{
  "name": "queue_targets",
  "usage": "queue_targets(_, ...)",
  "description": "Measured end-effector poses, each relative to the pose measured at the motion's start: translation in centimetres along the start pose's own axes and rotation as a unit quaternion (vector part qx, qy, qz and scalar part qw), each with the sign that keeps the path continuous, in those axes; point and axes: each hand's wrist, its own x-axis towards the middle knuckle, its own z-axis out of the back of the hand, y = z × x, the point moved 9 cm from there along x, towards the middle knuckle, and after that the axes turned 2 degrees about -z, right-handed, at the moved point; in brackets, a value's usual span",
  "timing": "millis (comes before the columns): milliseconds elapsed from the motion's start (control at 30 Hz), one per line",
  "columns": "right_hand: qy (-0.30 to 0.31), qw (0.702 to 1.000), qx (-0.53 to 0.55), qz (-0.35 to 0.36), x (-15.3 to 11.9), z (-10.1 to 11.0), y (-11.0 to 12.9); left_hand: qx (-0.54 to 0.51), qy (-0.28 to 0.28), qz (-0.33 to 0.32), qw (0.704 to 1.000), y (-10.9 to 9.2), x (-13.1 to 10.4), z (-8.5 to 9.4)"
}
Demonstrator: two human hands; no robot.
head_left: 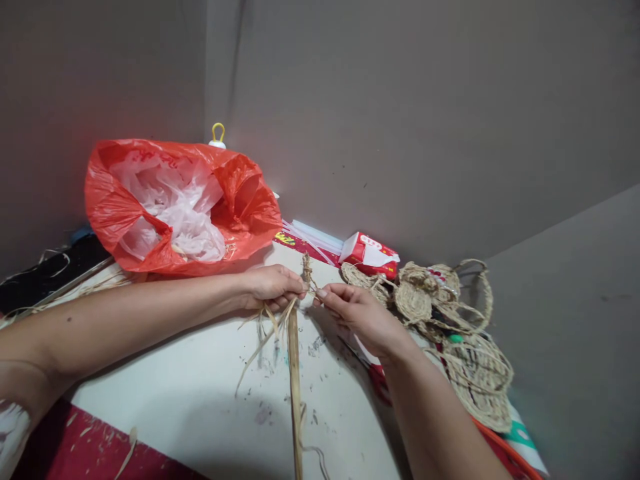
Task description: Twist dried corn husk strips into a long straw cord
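Far left: black, flat, straight-edged object [55,273], pale fibres lying across it. Lower left: dark red area [110,450] of surface, strewn with straw scraps. Next, at the back: red plastic bag [250,227], mouth gaping, crumpled translucent white plastic [193,220] inside. Behind its rim: yellow loop [219,130] on a white top.

Centre: table [215,393], white-topped, marked with dark smudges and straw crumbs, set into a corner of plain grey walls [425,133]. Left hand [274,287], its grip pinched on the base of a slim, tan braided straw piece [307,265], which stands up between the two hands above the table; loose straw ends [255,353] hang below. Beneath: long, flat, tan straw strip [294,373], running down toward the near edge. Behind: slender, pale plastic sticks [313,237].

Right hand [357,313], its grip pinched on a thin tan straw strand beside the braid. Beyond: red-and-white soft packet [369,257], against the wall.

Right: heap of tan, rounded woven straw pieces [415,303] with looped cords, a larger woven piece [483,390] nearer; orange-red cord [505,445] along the edge.
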Motion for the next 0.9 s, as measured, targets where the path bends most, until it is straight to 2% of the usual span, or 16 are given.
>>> queue_targets(67, -0.138, 0.982, -0.103, 0.074, -0.6, 3.0, 1.7, -0.005, -0.021, -0.004, 1.0, -0.2, -0.1, 0.4)
queue_targets(100, -0.217, 0.957, -0.153, 0.113, -1.5, 4.2, 3.0, -0.006, -0.028, -0.012, 1.0, -0.4, -0.2, 0.5)
queue_targets(133, -0.276, 0.931, -0.194, 0.142, -2.7, 4.9, 4.2, -0.005, -0.032, -0.023, 0.999, -0.7, -0.3, 0.6)
queue_targets(167, -0.296, 0.915, -0.228, 0.156, -3.6, 4.7, 5.1, -0.003, -0.037, -0.035, 0.999, -1.0, -0.4, 0.7)
queue_targets(200, -0.261, 0.919, -0.25, 0.155, -4.0, 3.6, 5.6, 0.002, -0.041, -0.045, 0.998, -1.3, -0.5, 0.8)
queue_targets(233, -0.165, 0.942, -0.26, 0.136, -4.0, 1.4, 5.5, 0.01, -0.048, -0.054, 0.997, -1.6, -0.6, 0.9)
queue_targets(267, -0.06, 0.95, -0.283, 0.116, -4.2, -1.1, 5.1, 0.022, -0.055, -0.061, 0.996, -1.7, -0.7, 1.0)
queue_targets(300, 0.006, 0.939, -0.327, 0.103, -4.6, -3.1, 4.8, 0.035, -0.063, -0.066, 0.995, -1.9, -0.7, 1.1)
queue_targets(333, 0.018, 0.918, -0.385, 0.092, -5.0, -4.2, 4.5, 0.048, -0.068, -0.069, 0.994, -1.9, -0.7, 1.2)
queue_targets(433, -0.019, 0.859, -0.505, 0.075, -4.7, -5.2, 3.7, 0.077, -0.067, -0.074, 0.992, -1.7, -0.6, 1.2)
queue_targets(467, -0.026, 0.853, -0.517, 0.072, -4.3, -5.2, 3.3, 0.081, -0.061, -0.074, 0.992, -1.5, -0.6, 1.1)
queue_targets(533, -0.022, 0.857, -0.51, 0.07, -3.4, -5.0, 2.3, 0.084, -0.053, -0.077, 0.992, -1.3, -0.5, 1.0)
queue_targets(600, -0.012, 0.877, -0.475, 0.076, -2.6, -4.7, 1.9, 0.087, -0.05, -0.078, 0.992, -1.2, -0.6, 1.1)
queue_targets(700, 0.04, 0.934, -0.349, 0.066, -2.1, -4.4, 1.6, 0.1, -0.055, -0.082, 0.99, -1.4, -0.6, 1.3)
queue_targets(800, 0.122, 0.979, -0.164, -0.02, -2.5, -4.1, 0.8, 0.118, -0.068, -0.089, 0.987, -1.6, -0.7, 1.5)
queue_targets(900, 0.126, 0.988, 0.007, -0.091, -3.7, -3.0, 0.2, 0.133, -0.072, -0.078, 0.985, -1.5, -0.6, 1.5)
